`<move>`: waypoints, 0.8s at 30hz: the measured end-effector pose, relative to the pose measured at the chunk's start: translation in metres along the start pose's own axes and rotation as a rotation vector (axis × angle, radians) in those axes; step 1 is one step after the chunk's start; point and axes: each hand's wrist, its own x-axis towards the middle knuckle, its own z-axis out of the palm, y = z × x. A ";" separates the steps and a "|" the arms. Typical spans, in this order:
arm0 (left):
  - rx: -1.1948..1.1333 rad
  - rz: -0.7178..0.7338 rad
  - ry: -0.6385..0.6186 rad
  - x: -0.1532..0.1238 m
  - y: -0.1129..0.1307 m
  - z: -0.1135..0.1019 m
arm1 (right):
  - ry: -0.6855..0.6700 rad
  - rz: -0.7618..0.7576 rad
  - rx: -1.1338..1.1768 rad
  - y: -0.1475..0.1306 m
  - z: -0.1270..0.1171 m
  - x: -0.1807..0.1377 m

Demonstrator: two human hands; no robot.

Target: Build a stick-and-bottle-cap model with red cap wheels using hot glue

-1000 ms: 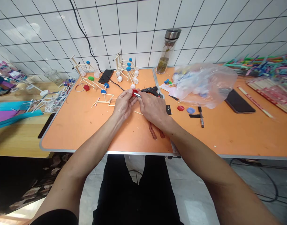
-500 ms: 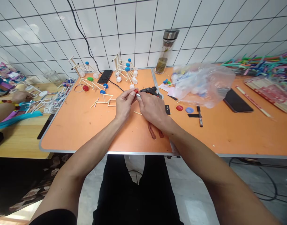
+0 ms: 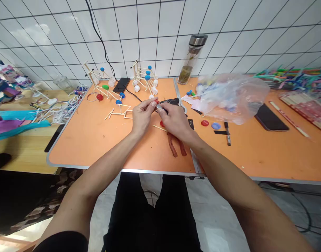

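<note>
In the head view, the left hand [image 3: 141, 118] and the right hand [image 3: 176, 121] meet over the middle of the orange table [image 3: 102, 147], their fingertips together. Between those fingertips, at the far end of both hands, sits a small red piece [image 3: 156, 102]. The left hand has it pinched between thumb and fingers; the right hand comes in from the right, its fingers curled tight around a slim grey object [image 3: 158, 107] that is almost wholly hidden, so I cannot tell what it is. The red piece seems to touch the left fingertips and to lie just ahead and to the left of the right thumb, which makes the left hand the nearer one. Too little of it shows to read its long axis. Under the right hand, red-handled pliers [image 3: 172, 146] point their grips back toward the person, with a thin wooden stick [image 3: 159, 128] and a red disc [image 3: 162, 123] at the hand's near left edge. A black tool [image 3: 173, 101] lies just beyond the right knuckles. Left of the left hand lies a small stick frame [image 3: 118, 113]; a wheeled stick model [image 3: 147, 82] stands farther back, with a black phone [image 3: 121, 85] near it.
</note>
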 end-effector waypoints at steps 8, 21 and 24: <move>0.052 0.000 0.045 0.001 -0.012 -0.002 | 0.103 -0.059 -0.448 -0.001 0.011 -0.005; 0.179 0.239 -0.070 0.001 -0.005 -0.002 | -0.264 0.148 0.841 0.015 0.000 0.012; 0.318 0.247 -0.050 -0.001 -0.006 -0.003 | 0.016 -0.059 0.335 0.018 0.009 0.009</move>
